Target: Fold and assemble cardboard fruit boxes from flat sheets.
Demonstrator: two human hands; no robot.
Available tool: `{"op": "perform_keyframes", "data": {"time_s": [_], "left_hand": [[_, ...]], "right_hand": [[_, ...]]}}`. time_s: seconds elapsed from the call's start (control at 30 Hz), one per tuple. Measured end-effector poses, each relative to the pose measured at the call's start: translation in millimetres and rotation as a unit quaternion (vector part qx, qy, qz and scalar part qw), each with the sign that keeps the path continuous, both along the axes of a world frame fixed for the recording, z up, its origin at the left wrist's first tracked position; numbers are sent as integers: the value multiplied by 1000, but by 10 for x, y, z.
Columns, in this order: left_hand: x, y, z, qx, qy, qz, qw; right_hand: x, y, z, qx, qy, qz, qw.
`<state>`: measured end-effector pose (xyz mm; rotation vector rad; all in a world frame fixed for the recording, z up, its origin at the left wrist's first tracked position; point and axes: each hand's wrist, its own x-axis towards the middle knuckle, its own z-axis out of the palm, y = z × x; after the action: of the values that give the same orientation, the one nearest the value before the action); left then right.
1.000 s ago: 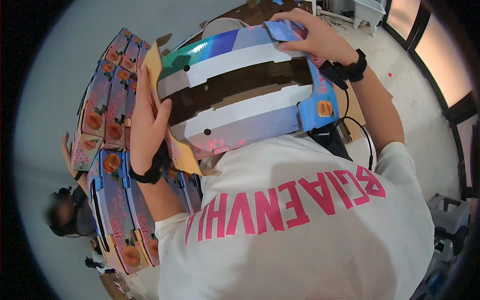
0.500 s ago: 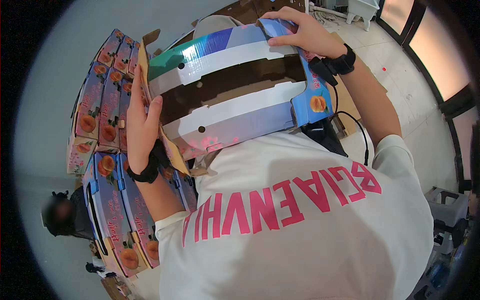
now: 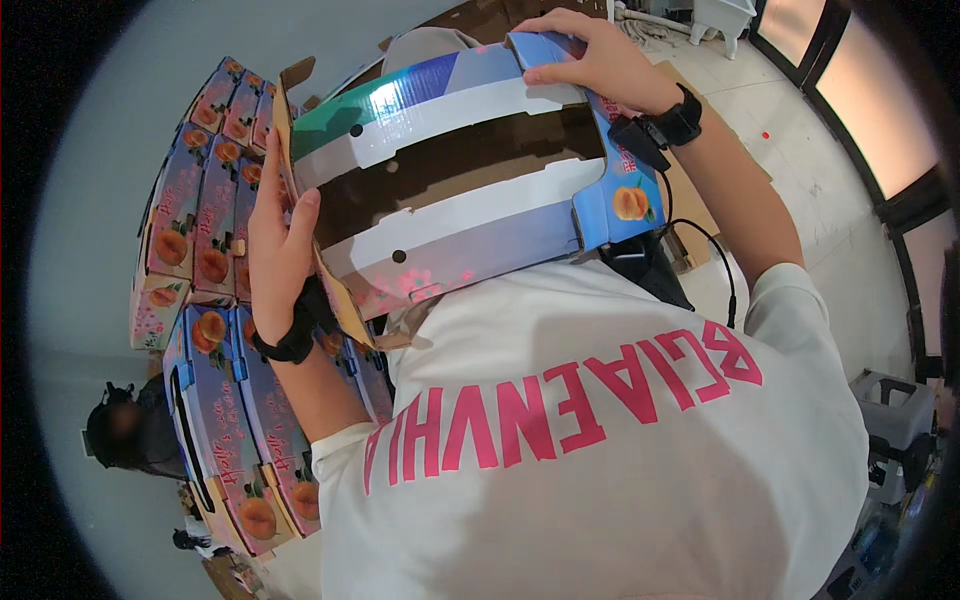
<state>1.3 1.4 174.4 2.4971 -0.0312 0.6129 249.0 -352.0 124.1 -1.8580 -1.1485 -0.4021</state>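
I hold a folded cardboard fruit box (image 3: 450, 200) against my chest; it is blue, white and green with peach pictures, and its brown inside shows through a long gap. My left hand (image 3: 278, 245) presses flat on the box's left end flap, thumb over the edge. My right hand (image 3: 592, 62) grips the far top right corner, fingers curled over the blue edge. Both wrists carry black bands.
A stack of assembled peach boxes (image 3: 205, 240) stands to my left, with more boxes (image 3: 235, 440) nearer me. A person (image 3: 125, 435) sits low at the left. Brown cardboard sheets (image 3: 700, 230) lie on the tiled floor to the right.
The box has tilted and shifted slightly up and right in my hands. My left hand slid lower along the left flap; my right hand keeps its hold on the top corner.
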Motion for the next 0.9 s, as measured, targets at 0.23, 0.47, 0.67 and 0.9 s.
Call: {"op": "perform_keyframes", "data": {"time_s": [0.23, 0.47, 0.67, 0.9], "left_hand": [[38, 35, -50, 80, -62, -41, 994], [-115, 393, -201, -30, -21, 67, 997], [-641, 965, -306, -408, -12, 186, 894], [-973, 1690, -785, -568, -63, 66, 818]], "right_hand": [[-80, -27, -15, 46, 45, 7, 998], [-284, -546, 170, -68, 24, 32, 997], [-233, -1298, -320, -104, 292, -48, 949], [251, -2210, -830, -206, 412, 0, 888]]}}
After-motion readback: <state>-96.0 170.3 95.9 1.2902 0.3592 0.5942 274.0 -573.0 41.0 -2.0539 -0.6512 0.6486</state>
